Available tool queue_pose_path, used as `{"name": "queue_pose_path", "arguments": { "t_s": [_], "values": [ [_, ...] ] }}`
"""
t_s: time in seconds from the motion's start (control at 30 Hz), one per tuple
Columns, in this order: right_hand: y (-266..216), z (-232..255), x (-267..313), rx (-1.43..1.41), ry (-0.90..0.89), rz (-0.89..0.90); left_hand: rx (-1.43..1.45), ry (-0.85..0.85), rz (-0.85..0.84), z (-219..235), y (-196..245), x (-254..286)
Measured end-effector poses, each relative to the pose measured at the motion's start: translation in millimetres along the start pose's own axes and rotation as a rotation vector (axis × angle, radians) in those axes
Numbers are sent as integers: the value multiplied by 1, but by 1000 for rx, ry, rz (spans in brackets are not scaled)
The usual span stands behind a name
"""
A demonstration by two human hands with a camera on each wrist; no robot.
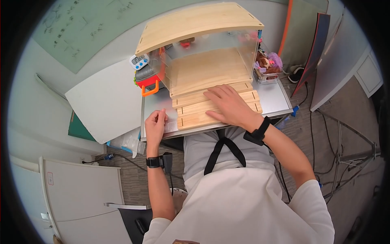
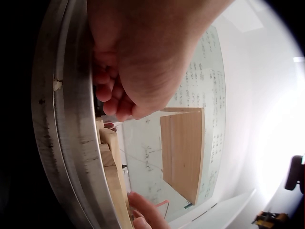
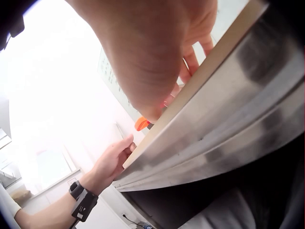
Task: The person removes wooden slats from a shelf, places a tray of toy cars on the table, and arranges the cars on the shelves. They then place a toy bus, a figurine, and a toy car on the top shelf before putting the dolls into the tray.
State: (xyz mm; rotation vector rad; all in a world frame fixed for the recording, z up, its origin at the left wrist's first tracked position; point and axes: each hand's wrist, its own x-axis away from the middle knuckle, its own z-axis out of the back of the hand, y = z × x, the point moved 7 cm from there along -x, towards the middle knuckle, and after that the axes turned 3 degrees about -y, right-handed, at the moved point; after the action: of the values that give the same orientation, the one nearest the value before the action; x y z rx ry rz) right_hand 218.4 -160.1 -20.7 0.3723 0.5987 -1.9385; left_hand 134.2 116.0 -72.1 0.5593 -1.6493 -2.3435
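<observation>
Several narrow wooden boards with dark slots near their ends lie side by side along the front of the metal-edged table. My right hand rests on them, fingers spread and fairly straight. To the left, my left hand is at the table's front edge, its fingers loosely curled and the thumb extended; no object shows in it. A small clear plastic piece lies beside that hand. Behind the boards stands a clear-walled display box with a wooden top. In the left wrist view the curled left fingers are close to the table edge.
Left of the box is a red and grey case with an orange handle, a white digital timer on it. A clear bin of small toys stands at the right. A large white panel leans beyond the table's left side.
</observation>
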Motion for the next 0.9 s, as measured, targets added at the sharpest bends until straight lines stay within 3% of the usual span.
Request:
{"name": "queue_pose_path", "arguments": {
  "t_s": [0.4, 0.63, 0.9],
  "values": [
    [28, -22, -31, 15, -166, -12, 10, -5, -4, -1, 3, 1],
    [47, -29, -40, -152, -282, -50, -33, -8, -22, 0, 4, 1],
    [17, -14, -14, -226, -377, -54, -18, 1, -14, 0, 1, 1]
  ]
}}
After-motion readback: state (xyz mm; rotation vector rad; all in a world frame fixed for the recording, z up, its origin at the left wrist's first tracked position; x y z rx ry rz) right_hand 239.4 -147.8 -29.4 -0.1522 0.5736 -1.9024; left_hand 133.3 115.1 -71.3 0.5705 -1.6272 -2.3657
